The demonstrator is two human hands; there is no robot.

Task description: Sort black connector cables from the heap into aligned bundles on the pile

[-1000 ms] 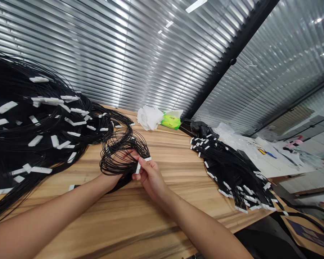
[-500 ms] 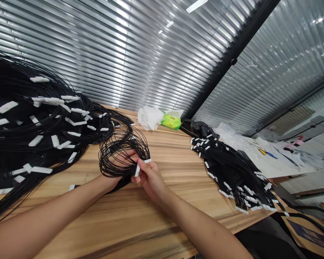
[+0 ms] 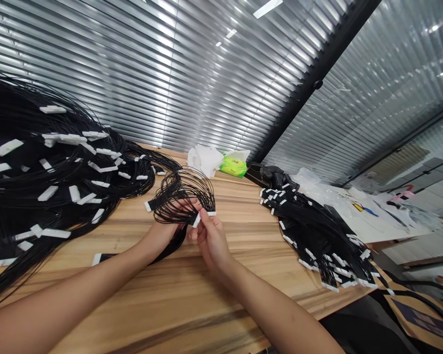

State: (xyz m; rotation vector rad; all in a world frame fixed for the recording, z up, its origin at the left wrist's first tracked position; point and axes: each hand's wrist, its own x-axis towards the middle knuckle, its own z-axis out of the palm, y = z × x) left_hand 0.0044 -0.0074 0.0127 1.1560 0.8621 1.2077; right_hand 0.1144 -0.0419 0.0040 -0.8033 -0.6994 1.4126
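My left hand (image 3: pixel 161 235) is closed round a small coil of thin black cords (image 3: pixel 184 195) held just above the wooden table (image 3: pixel 177 300). My right hand (image 3: pixel 211 237) pinches the white tags (image 3: pixel 199 217) at the coil's right end between thumb and fingers. One more white tag (image 3: pixel 147 206) sticks out on the coil's left side. Most of the left hand's fingers are hidden behind the cords.
A big heap of black cords with white tags (image 3: pixel 40 172) fills the table's left side. A bundled stack of tagged cords (image 3: pixel 317 236) lies at the right. White tissue (image 3: pixel 205 160) and a green packet (image 3: pixel 233 166) sit at the back. Papers (image 3: pixel 358 211) cover the far right.
Both hands have lifted the coil and shifted it a little right and away from me. The loops have drawn tighter, and a white tag now shows on the coil's left.
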